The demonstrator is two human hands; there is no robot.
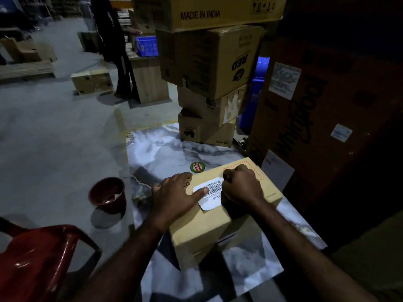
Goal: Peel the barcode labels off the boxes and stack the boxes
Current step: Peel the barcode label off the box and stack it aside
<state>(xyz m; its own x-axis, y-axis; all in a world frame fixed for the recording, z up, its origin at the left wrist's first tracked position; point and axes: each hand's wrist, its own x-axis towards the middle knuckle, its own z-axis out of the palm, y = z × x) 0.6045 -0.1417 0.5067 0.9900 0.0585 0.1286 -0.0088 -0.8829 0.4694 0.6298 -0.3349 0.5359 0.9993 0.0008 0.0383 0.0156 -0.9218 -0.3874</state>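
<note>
A small brown cardboard box (200,236) lies on the marble-patterned table (165,149) in front of me. A white barcode label (212,196) is stuck on its top face. My left hand (174,195) rests flat on the box's left side, its thumb pressing the label's left end. My right hand (242,186) is curled at the label's right end, fingertips pinching its lifted upper corner. At the table's far end stands a tall stack of brown boxes (209,62).
A dark red bucket (108,194) with paper scraps stands on the floor left of the table. A red plastic chair (41,258) is at lower left. A large dark carton (327,118) walls the right side. A round green sticker (197,167) lies on the table.
</note>
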